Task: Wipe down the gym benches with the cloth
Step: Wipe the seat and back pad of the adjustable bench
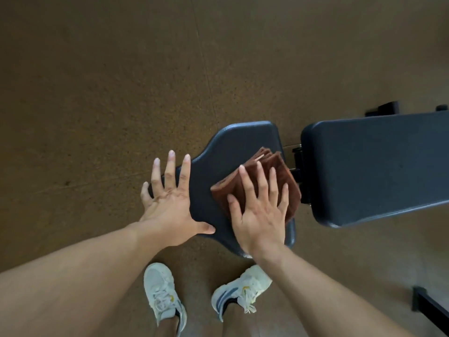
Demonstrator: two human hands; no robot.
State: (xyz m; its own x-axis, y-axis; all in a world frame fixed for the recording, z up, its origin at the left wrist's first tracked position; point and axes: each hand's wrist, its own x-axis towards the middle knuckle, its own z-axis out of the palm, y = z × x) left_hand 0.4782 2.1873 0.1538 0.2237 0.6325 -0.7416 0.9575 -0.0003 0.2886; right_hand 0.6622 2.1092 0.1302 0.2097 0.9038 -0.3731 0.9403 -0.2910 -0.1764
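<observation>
Head view: right hand, fingers spread flat, presses the folded brown cloth onto the bench seat pad to wipe, while left hand rests splayed beside the cloth, probably for support.

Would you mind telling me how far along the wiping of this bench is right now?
Nothing shows as finished; no wiped area is distinguishable. In hand: the right hand presses the folded brown cloth flat on the dark padded seat pad, near its gap end, while the left hand rests spread on the narrow end. Left: the long dark back pad, with no cloth on it.
</observation>
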